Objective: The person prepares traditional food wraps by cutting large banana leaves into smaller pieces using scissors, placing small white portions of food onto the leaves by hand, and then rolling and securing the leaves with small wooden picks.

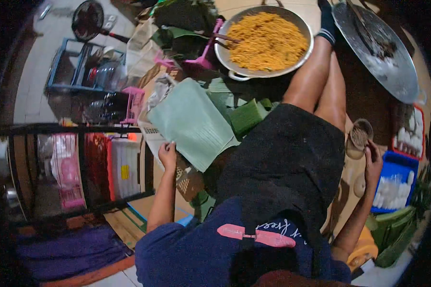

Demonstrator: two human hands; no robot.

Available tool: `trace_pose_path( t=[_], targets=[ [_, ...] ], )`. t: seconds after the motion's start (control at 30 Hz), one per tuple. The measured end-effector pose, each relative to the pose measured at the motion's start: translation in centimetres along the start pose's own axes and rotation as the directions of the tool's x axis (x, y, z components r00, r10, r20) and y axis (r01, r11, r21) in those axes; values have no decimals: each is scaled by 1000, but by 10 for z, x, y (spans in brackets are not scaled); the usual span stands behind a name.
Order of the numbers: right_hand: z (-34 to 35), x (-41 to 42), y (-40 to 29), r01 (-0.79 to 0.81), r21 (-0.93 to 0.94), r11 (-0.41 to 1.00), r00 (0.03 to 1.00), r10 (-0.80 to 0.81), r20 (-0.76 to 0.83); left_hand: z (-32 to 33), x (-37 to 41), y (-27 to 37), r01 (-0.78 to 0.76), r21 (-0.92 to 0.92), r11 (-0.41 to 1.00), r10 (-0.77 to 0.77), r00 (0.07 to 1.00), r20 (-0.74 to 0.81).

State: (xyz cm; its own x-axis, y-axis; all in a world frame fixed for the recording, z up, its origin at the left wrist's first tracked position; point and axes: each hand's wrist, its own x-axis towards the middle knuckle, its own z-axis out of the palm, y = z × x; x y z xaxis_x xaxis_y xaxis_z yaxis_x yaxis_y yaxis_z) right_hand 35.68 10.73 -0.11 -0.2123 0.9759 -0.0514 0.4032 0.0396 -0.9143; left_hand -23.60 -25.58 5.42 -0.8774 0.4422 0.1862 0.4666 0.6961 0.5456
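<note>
My left hand (168,156) is at the lower left edge of a stack of pale green leaf sheets (194,122), its fingers curled at the corner; whether it grips a sheet cannot be told. The sheets lie on a white plastic basket (151,131). At the right, my right hand (373,158) has its fingertips at the rim of a small round bowl (360,133) with brown grainy contents. A large metal pan (233,66) of orange-yellow shredded food stands beyond the leaves, with a dark handle resting in it.
Green leaf pieces (249,116) lie beside my lap. A big metal wok (388,61) stands at the upper right. Below it are a red tray (409,134) and a blue tray (398,181) with white pieces. A black rack (82,168) stands at the left.
</note>
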Motion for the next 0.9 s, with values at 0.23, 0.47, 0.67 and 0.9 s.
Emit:
trace_pose_path(
  t=[0.23,0.47,0.67,0.9],
  targets=[
    [33,-16,-195,195,118,974,970,-209,121,-24,17,5,48,294,955,-6,990,-143],
    [49,-62,-382,959,-39,282,268,-850,454,-60,53,11,-165,-134,977,125,956,-265],
    [23,-97,-394,959,-263,104,227,-838,496,-30,49,154,-410,-497,765,345,912,-222],
    [-33,-129,-361,804,-379,458,527,-844,98,-15,-12,284,-584,-682,440,598,757,-263]
  ],
)
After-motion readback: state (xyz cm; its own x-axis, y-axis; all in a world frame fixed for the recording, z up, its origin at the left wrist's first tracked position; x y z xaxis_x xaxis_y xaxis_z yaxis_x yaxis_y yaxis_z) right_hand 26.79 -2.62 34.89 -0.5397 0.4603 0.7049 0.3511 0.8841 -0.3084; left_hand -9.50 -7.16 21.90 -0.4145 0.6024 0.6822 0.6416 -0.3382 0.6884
